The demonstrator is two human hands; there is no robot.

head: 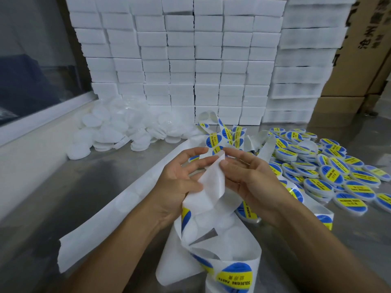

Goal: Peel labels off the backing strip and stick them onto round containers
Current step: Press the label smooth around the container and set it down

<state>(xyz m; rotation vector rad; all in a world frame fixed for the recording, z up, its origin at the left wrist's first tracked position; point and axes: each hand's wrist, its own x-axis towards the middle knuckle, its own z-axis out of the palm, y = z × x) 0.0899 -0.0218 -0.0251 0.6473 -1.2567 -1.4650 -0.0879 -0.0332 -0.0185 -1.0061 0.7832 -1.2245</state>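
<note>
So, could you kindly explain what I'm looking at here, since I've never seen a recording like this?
There is no machine: this is one picture from a camera worn on a person's head, looking forward and down at their two bare hands. The left hand and right hand both pinch a white backing strip, which curls down toward the viewer and carries round blue-and-yellow labels. They work over a shiny metal table. To the right lies a heap of labelled containers; to the left, by the window, a pile of plain white containers with no labels. Behind stands a wall of stacked white boxes, with brown cartons at far right.
</note>
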